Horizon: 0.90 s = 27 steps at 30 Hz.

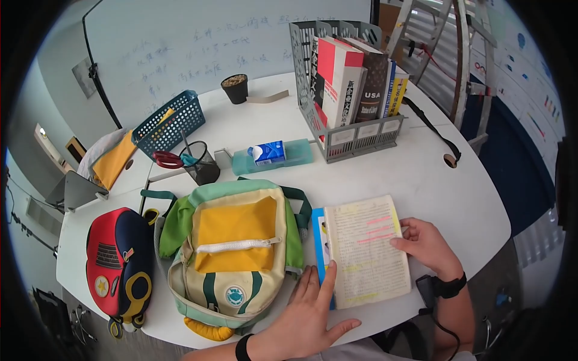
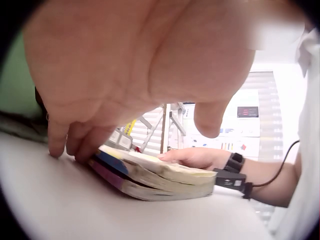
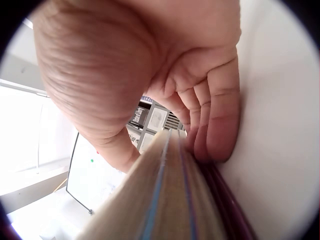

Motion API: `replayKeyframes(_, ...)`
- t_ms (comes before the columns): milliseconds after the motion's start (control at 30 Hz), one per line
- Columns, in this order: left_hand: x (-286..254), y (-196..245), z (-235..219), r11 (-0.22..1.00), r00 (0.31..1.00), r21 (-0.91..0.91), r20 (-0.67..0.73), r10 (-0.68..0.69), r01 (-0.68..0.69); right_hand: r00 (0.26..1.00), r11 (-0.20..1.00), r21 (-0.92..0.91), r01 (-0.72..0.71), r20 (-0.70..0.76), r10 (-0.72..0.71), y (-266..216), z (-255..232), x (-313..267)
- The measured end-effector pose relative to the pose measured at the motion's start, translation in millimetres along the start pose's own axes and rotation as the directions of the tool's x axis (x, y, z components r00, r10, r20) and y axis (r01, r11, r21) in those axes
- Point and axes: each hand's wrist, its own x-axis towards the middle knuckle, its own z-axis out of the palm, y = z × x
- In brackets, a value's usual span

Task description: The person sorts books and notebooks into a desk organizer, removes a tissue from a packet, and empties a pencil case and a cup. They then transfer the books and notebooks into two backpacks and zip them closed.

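A book (image 1: 368,256) lies folded open on the white table, showing a page of text with pink and yellow highlighting; a blue cover edge shows at its left. My left hand (image 1: 301,319) rests at the book's lower left, fingers fairly straight and thumb spread. In the left wrist view the palm (image 2: 125,60) hangs over the near side of the thick book (image 2: 170,182), fingertips at its left edge. My right hand (image 1: 430,248) grips the right edge, thumb on the page. The right wrist view has that hand (image 3: 150,65) around the page block (image 3: 167,200), fingers against the dark cover side.
Left of the book lies a green and cream backpack (image 1: 235,240), with a red and navy bag (image 1: 117,265) beyond. Behind stand a mesh pen cup (image 1: 202,165), a teal case (image 1: 241,165) bearing a blue packet, a book rack (image 1: 361,147), a blue basket (image 1: 189,117) and a pot (image 1: 236,91).
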Motion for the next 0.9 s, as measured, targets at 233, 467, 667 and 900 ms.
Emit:
replayKeyframes(233, -1, -6, 1, 0.374, 0.954, -0.905, 0.096, -0.286, 0.203, 0.983, 0.987, 0.147, -0.068, 0.180, 0.041, -4, -11, -16)
replayKeyframes(467, -2, -1, -3, 0.706, 0.967, -0.698, -0.076, -0.245, 0.124, 0.899, 0.887, 0.252, 0.386, 0.111, -0.423, -12, 3, -60)
replayKeyframes(667, -15, -18, -16, 0.789, 0.968, -0.569, -0.212, 0.131, -0.231, 0.831, 0.687, 0.486, 0.541, -0.186, -0.524, 2, 44, -48)
replayKeyframes(900, -26, 5, -54, 0.872, 0.936, -0.429, -0.342, 0.087, -0.238, 0.820, 0.814, 0.275, 0.511, 0.128, -0.558, -11, 38, -50)
